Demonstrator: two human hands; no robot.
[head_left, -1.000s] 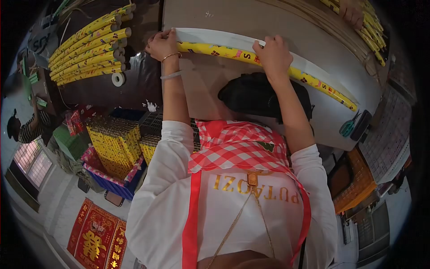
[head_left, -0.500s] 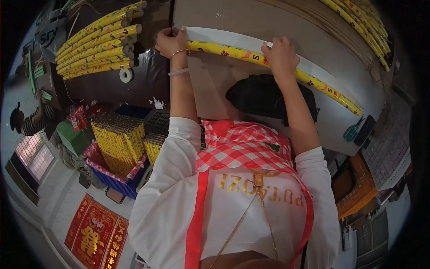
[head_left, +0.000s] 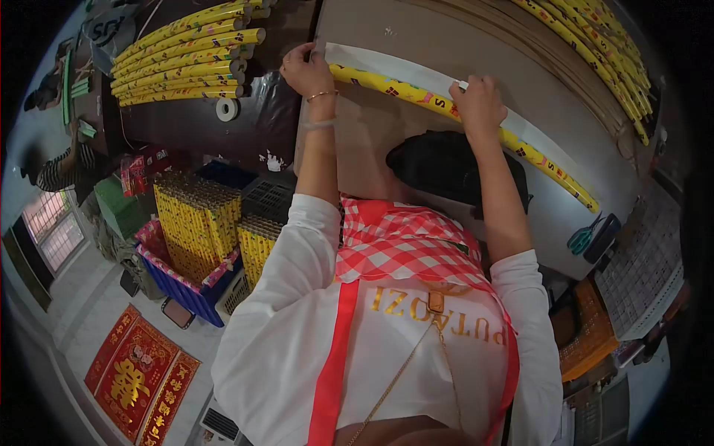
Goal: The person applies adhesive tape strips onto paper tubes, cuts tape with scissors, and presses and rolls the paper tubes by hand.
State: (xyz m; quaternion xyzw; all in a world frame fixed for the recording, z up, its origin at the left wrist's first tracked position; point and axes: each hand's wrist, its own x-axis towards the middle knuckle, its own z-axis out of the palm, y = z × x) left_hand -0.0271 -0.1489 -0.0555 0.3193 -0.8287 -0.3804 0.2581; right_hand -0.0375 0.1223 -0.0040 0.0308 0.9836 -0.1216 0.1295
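A long yellow printed paper tube (head_left: 401, 91) lies slantwise across the brown work surface. A white strip of paper (head_left: 387, 62) runs along its far side, seemingly the reverse of the same sheet. My left hand (head_left: 306, 73) is closed at the tube's left end, fingertips bent over the strip's corner. Further along, my right hand (head_left: 482, 110) is closed over the tube, its thumb and fingers at the strip's far edge. A black cloth bundle (head_left: 450, 167) sits nearer my body, under my right forearm.
Finished-looking yellow tubes (head_left: 186, 63) are stacked at upper left, with more tubes (head_left: 587, 52) at upper right. A white tape roll (head_left: 227, 109) lies left. Teal scissors (head_left: 584, 238) rest near the right edge. A blue crate (head_left: 186, 286) holds upright tubes. Another person (head_left: 63, 167) is far left.
The view has shifted slightly, so most things sit a little differently in the picture. Both hands keep their places on the tube, and less of the white strip shows at the right end.
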